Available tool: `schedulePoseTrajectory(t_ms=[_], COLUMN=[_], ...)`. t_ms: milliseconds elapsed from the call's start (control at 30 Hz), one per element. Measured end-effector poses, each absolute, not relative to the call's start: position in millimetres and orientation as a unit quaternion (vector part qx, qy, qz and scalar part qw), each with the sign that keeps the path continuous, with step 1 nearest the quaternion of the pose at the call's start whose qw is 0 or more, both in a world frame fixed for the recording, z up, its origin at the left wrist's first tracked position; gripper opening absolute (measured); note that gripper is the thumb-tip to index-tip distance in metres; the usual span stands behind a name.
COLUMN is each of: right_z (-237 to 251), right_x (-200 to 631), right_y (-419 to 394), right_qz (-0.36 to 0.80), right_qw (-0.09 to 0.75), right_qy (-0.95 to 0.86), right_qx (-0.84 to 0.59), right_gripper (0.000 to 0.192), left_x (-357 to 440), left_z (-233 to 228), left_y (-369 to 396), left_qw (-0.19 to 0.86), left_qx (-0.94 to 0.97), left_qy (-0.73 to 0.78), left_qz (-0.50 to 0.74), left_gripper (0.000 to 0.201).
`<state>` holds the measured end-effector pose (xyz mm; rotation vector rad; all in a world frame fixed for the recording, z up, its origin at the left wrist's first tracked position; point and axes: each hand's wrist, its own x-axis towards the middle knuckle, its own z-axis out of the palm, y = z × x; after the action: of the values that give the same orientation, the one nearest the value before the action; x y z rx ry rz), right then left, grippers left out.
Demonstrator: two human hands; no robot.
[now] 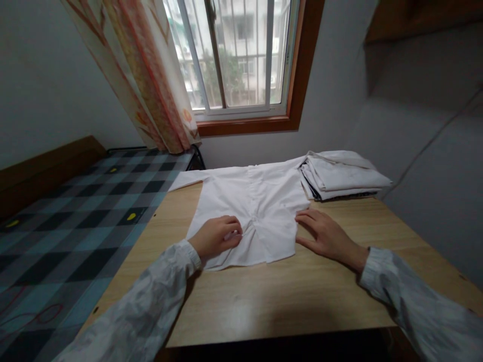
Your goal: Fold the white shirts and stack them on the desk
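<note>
White shirt [253, 211] lies spread flat at the table [287, 296] centre; left hand [217, 236] curled, apparently pinching a fabric fold to gather it; right hand [327, 236] open and flat, pinning the near right hem; folded stack [341, 176] far right

A shirt [252, 211] is lying spread on the tabletop [287, 296], reaching from its middle to the far edge, with a stack of folded clothes [343, 176] sitting just right of it at the far right corner and overlapping its far right part. The left hand [217, 236] is resting on the shirt's near left part, while the right hand [324, 236] is lying on the tabletop, fingertips touching the shirt's right edge. A bed [75, 221] is standing left of the tabletop, and a window [234, 55] and curtain [147, 75] are hanging on the far wall behind both.
</note>
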<state>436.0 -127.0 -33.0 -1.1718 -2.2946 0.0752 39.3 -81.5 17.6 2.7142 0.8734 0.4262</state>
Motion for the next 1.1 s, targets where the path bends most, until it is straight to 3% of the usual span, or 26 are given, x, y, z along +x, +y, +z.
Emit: schedulePoseTrajectory(t_ms=[233,467,800,933,1100], right_z=[-41,-44,-42,-40,-28], right_x=[418,403,411,415,421], right_y=[-110,-105,-100,-97,-102], right_qz=[0.016,0.015,-0.018,-0.036,-0.065], right_qw=[0.305,0.333,0.358,0.317,0.276], right_qy=[-0.819,-0.807,-0.795,-0.815,-0.822], right_qx=[-0.485,-0.487,-0.489,-0.483,-0.493], right_gripper=[0.03,0.037,0.035,0.034,0.026], left_x=[39,42,60,70,72], left_z=[-3,-5,21,18,11], left_y=[-81,-83,-98,-102,-108], left_qw=[0.184,0.201,0.032,0.0,-0.034], left_qx=[0.881,0.849,0.926,0.915,0.886], left_qy=[0.371,0.413,0.355,0.392,0.447], left_qz=[0.229,0.262,0.121,0.101,0.115], left_gripper=[0.021,0.023,0.018,0.007,0.019])
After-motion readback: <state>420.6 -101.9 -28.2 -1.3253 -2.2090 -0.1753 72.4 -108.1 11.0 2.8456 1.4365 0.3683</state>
